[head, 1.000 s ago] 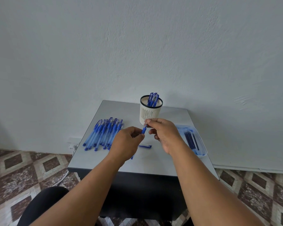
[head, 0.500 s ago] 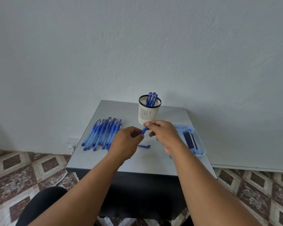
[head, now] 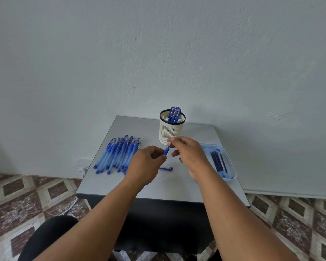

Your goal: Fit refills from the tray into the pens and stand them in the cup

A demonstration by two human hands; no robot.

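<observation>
- The pen [head: 166,151] is still gripped by the left hand [head: 147,167], above the worktop's [head: 109,185] middle.
- Its tip is pinched by the right hand [head: 191,155], barely shifted; tip-fitting seems ongoing.
- The refill's position cannot be told.
- The cup [head: 170,131], near the far edge, awaits.

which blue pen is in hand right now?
The blue pen held up between left hand and right hand, in front of the white slotted cup. The others lie in the row or stand in the cup.
</observation>
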